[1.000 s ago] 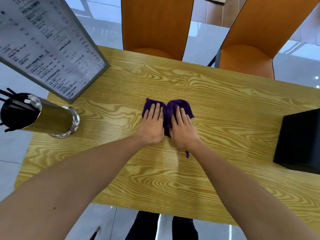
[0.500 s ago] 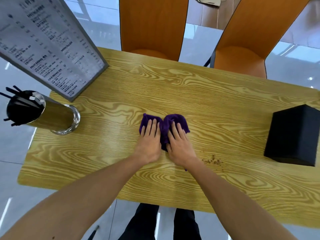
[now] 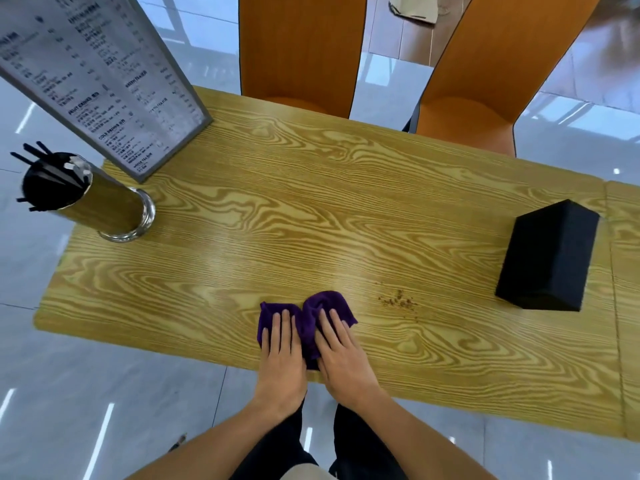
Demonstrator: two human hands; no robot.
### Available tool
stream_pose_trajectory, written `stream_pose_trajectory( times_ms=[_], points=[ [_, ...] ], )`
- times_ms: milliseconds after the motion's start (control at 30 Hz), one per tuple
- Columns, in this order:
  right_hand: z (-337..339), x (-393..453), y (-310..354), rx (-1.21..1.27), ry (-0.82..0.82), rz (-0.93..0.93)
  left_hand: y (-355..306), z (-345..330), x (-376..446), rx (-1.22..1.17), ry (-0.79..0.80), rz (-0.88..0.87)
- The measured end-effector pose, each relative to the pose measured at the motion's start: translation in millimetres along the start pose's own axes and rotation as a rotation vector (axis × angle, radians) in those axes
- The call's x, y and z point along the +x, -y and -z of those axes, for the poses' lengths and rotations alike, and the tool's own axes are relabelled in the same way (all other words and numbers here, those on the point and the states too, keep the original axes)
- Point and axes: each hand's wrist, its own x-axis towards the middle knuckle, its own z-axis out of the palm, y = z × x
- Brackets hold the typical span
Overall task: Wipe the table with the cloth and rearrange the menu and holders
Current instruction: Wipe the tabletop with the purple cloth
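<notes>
Both hands lie flat, fingers stretched out and palms down, side by side on a crumpled purple cloth point(image 3: 308, 323) at the near edge of the yellow wood-grain bench point(image 3: 311, 220); the left hand point(image 3: 281, 355) presses the cloth's left half and the right hand point(image 3: 341, 355) its right half, neither gripping, only pressing. The relation that matters lies to the right: a small scatter of dark brown crumbs point(image 3: 398, 301) sits on the bare wood near the cloth's right edge and a little farther from the body, apart from the cloth, not touching it. The right hand is plainly the nearer one, so a sideways sweep to the right and slightly forward would likely bring the cloth over the crumbs, with the left hand following. The cloth is bunched rather than spread, its longer side running left to right, roughly parallel to the bench's near edge. Farther right, well apart from the crumbs, stands a black rectangular box holder point(image 3: 550, 254). At the far left corner are a tall grey-framed menu board point(image 3: 104, 74) and, just beside it, a gold metal cylinder holder of black straws point(image 3: 90, 199), both far from either hand.
</notes>
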Motion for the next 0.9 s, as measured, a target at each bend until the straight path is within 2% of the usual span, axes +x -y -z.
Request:
stream_pose_trajectory(
  times_ms=[267,500,700,900],
  points=[
    [14,22,-21,-0.069,-0.013,0.084,3,9,22,0.003,-0.057,-0.017],
    [45,75,-47,-0.049,-0.008,0.057,2,44,81,-0.073,-0.075,-0.012],
    [84,112,-81,0.015,0.012,-0.072,-7,84,138,-0.173,-0.113,-0.047],
    [119,106,-132,0.142,0.028,-0.224,-49,108,183,-0.253,-0.018,-0.125]
  ],
)
